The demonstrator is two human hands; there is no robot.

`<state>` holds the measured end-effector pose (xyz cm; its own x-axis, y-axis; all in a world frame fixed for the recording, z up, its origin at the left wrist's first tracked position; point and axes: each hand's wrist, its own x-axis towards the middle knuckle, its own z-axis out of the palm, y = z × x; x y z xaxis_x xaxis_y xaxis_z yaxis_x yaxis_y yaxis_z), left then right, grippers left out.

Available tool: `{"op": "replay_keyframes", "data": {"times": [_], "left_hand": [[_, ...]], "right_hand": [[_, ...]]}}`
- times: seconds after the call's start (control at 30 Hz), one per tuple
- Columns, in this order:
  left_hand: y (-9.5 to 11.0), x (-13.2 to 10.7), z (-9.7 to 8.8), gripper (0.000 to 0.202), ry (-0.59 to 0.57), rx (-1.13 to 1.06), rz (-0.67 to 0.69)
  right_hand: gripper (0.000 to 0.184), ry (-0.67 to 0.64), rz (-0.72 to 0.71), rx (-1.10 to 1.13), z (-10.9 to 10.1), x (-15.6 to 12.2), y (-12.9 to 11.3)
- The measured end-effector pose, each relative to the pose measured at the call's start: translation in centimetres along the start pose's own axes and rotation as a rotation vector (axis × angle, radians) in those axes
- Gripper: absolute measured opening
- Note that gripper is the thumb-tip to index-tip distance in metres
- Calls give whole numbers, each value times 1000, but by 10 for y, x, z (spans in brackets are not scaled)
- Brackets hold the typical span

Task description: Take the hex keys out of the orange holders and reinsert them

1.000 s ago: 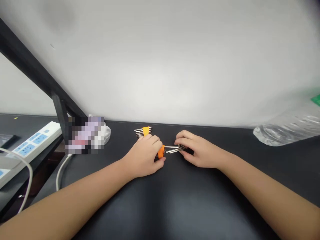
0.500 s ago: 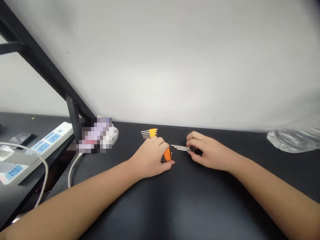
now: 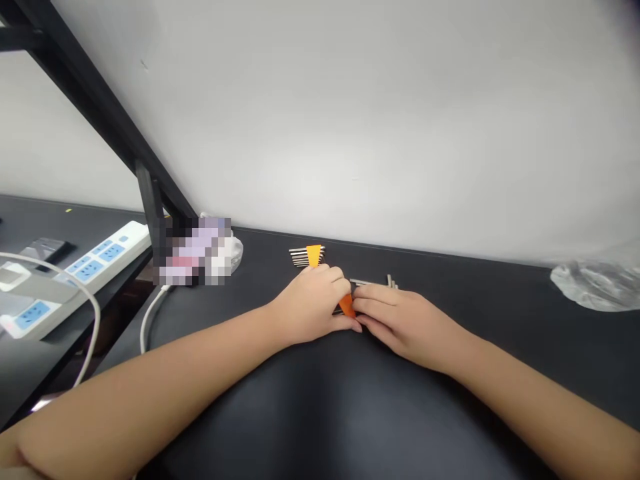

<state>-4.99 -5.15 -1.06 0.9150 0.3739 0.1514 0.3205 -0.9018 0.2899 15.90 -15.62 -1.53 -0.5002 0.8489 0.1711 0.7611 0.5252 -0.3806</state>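
My left hand grips an orange holder of metal hex keys on the black tabletop. My right hand presses against it from the right, fingers on the keys beside the holder. Behind my right hand the ends of several loose silver keys stick out. A second set of hex keys in a yellow-orange holder lies just beyond my left hand, near the wall.
A white power strip with blue sockets and a white cable lie at the left. A blurred packet rests by a black frame post. Crumpled clear plastic sits at far right.
My right hand has slid left from the far ends of the keys up against the orange holder and my left hand. The view has shifted so everything sits further right.
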Motion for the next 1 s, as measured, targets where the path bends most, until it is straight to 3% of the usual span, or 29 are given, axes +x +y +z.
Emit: {"op": "replay_keyframes", "data": {"times": [0.33,0.57,0.77,1.0], "left_hand": [[13,-1,-4,34,-18,20,-40],[15,-2,-6,31,-16,34,-75],[9,-3,-6,29,-2,34,-78],[-2,-4,-10,26,14,33,-45]], "right_hand": [[10,-121,103,-68,-2,0,-4],[9,-210,97,-120,-23,-7,4],[12,-235,111,-110,-32,-11,8],[14,-246,174,66,-44,-12,16]]}}
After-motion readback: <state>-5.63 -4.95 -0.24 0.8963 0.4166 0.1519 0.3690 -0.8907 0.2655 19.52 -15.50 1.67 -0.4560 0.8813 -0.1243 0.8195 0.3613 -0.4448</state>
